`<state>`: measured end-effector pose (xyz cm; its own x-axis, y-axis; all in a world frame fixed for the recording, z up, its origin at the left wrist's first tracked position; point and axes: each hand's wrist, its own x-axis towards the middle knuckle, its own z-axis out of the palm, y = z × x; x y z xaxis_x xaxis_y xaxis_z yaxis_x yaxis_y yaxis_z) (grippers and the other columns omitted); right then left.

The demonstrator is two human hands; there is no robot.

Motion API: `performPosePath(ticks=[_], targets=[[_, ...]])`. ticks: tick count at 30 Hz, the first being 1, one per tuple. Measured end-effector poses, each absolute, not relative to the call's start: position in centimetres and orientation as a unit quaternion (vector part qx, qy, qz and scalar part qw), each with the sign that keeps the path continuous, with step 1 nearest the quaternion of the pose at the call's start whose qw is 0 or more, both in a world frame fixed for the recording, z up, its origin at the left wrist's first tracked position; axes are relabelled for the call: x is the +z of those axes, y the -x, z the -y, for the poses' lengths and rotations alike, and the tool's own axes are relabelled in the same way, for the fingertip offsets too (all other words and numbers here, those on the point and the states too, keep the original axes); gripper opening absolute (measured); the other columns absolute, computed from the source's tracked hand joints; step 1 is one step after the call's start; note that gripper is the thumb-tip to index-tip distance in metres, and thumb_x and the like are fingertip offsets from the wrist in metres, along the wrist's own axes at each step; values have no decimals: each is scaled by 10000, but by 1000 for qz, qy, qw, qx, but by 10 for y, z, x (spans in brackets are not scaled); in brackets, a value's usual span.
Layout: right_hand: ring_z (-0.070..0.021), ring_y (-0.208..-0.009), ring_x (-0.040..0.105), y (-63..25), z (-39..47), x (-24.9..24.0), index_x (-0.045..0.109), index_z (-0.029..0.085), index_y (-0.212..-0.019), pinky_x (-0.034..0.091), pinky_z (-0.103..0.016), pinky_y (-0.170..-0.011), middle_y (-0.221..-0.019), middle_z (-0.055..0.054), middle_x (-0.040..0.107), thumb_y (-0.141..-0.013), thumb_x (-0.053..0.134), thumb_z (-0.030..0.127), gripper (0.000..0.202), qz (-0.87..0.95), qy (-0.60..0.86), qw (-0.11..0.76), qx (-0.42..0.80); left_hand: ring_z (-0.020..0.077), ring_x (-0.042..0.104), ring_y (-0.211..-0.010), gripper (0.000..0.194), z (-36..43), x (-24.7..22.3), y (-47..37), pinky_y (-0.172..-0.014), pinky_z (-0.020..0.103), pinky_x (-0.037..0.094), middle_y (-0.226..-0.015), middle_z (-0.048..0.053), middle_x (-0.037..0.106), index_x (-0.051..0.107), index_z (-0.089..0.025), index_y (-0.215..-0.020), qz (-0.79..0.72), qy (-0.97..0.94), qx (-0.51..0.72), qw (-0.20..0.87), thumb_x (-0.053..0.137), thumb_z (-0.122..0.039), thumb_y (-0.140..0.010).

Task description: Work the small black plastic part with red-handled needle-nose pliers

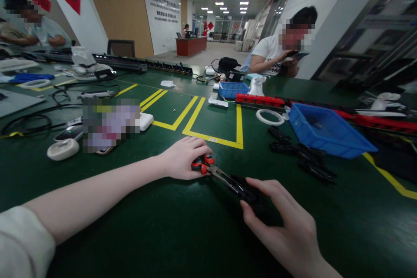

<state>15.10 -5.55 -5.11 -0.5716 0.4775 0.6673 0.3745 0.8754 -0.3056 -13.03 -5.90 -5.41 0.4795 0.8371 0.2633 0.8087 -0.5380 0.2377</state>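
My left hand (185,158) is closed around the red and black handles of a pair of pliers (217,171). The long metal jaws point right and toward me, reaching to a black part (249,192). My right hand (282,226) pinches that black part between thumb and fingers, just above the green table. Where the jaw tips meet the part, dark shapes blend together, so I cannot tell how they grip. More black parts (301,154) of a similar look lie in a loose pile to the right.
A blue bin (325,130) stands behind the pile, beside a long red rail (260,99). A white ring (269,117) and a smaller blue tray (232,90) lie farther back. Left are a phone (110,126), a white tape roll (63,149) and cables. A person (276,52) sits across the table.
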Motion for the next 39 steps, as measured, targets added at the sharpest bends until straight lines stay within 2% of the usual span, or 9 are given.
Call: performPosePath(ticks=[15,26,31,39], targets=[[-126,-813,663,-153,56,-52,560,223,-1178,544,-219,-726,-947,-11,644,-880,611,177,306,876,266,394,88,277,589,-1061,416,60,-54,129,-944,426,461,-1155,109,625,577,-173,-1198,-487,-854,180,18,632,-413,-863],[-172,-832,702,-155,50,-53,579,259,-1184,575,-262,-681,-977,-10,705,-884,638,271,306,865,318,351,166,259,596,-1044,396,52,-62,133,-919,409,483,-1116,86,631,594,-191,-1160,-514,-827,223,48,667,-406,-835],[-184,-843,700,-155,52,-52,592,259,-1175,575,-296,-699,-972,-13,705,-875,637,250,303,866,314,362,144,253,598,-1033,411,51,-63,134,-911,407,494,-1111,82,628,588,-185,-1164,-523,-818,232,53,668,-426,-841],[-210,-847,695,-154,51,-56,593,240,-1187,570,-341,-739,-978,-37,697,-868,647,270,324,859,325,389,76,266,578,-1070,411,56,-57,133,-953,421,455,-1145,89,621,566,-178,-1196,-503,-843,189,11,641,-352,-831]])
